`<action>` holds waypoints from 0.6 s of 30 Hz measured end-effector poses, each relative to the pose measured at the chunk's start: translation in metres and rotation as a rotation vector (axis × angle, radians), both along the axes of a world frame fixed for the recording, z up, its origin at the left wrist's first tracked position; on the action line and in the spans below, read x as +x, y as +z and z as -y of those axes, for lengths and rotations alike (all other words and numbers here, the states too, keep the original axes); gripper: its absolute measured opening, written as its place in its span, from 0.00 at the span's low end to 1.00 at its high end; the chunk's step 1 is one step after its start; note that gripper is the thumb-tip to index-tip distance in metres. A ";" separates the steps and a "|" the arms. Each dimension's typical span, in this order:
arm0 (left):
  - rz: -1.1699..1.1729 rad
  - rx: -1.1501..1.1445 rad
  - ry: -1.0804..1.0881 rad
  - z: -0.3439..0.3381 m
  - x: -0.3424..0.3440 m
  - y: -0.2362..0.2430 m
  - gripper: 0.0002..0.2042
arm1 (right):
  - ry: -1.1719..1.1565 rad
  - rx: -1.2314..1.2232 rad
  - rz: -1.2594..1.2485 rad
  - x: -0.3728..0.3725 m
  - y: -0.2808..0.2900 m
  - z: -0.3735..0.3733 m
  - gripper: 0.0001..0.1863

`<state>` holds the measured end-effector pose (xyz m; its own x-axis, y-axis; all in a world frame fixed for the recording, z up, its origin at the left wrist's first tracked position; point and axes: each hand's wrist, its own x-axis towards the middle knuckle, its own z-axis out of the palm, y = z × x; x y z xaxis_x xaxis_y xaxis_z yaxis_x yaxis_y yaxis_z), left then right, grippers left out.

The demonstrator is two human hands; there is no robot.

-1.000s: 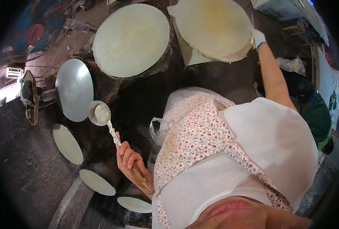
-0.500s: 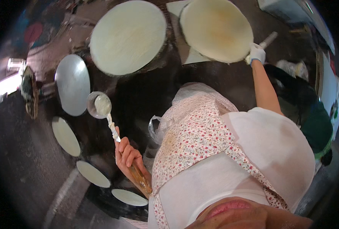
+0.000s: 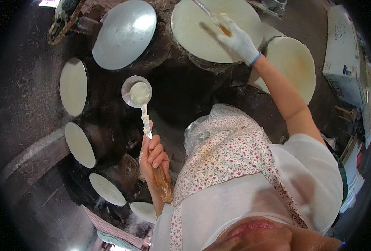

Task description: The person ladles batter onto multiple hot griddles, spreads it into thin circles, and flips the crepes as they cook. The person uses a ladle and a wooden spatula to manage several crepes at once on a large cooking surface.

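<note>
My left hand [image 3: 156, 155] is closed round the wooden handle of a ladle [image 3: 127, 95], held upright. Pale batter [image 3: 140, 93] lies in its bowl, and more clings along the metal neck. In a white glove with a blue cuff, my right hand [image 3: 239, 44] grips a long metal spatula [image 3: 207, 11] by its wooden end. That hand is over a large round pale flatbread [image 3: 189, 35] on a griddle, and the blade runs toward its far edge. To the right lies a flatbread with a browned middle [image 3: 294, 62], on a pale board.
A shiny bare griddle [image 3: 124, 35] stands left of the pale flatbread. Several more round griddles covered in pale batter curve down the left, among them one at the side [image 3: 73, 87] and one lower [image 3: 107, 189], near steam. A white box [image 3: 342, 52] stands at the right.
My right hand with the spatula has moved from beside the browned flatbread to over the pale one. The view has turned, so the griddles appear further right. The ladle stays in my left hand.
</note>
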<state>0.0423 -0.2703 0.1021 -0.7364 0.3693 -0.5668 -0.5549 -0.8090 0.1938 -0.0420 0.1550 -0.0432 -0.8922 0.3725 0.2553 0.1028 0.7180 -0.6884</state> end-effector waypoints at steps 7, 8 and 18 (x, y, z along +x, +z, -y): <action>0.038 -0.143 0.070 -0.017 0.001 0.009 0.25 | 0.409 0.605 0.192 -0.151 -0.040 -0.050 0.29; 0.062 -0.186 0.076 -0.019 0.001 0.010 0.24 | 0.505 0.633 0.085 -0.162 -0.032 -0.043 0.22; 0.026 0.083 0.165 -0.019 0.005 0.003 0.26 | 0.794 0.613 0.122 -0.207 -0.040 -0.073 0.10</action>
